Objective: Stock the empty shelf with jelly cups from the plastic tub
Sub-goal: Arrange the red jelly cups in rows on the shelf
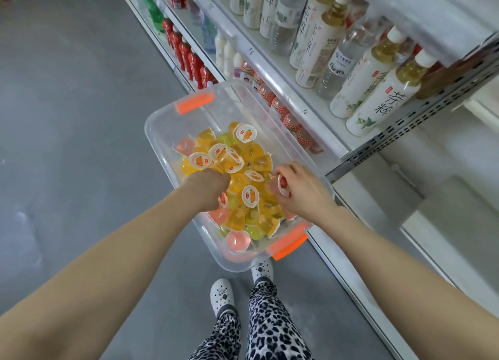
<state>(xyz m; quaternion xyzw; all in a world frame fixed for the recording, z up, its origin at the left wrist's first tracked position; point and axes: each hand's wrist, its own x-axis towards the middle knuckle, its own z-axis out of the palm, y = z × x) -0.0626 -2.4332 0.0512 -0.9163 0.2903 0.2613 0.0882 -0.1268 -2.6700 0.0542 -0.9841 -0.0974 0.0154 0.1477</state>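
My right hand (299,191) pinches a pink jelly cup (280,185) — the empty shelf (378,195) lies just rightward, nearer it than my left hand (208,188), whose grip I cannot tell.

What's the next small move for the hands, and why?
Probably lift the right hand out of the tub and carry its jelly cup to the bare shelf alongside. Its fingers pinch that pink cup above the pile, and the shelf sits just right of the tub. The left hand is buried among the cups; its grip is hidden.
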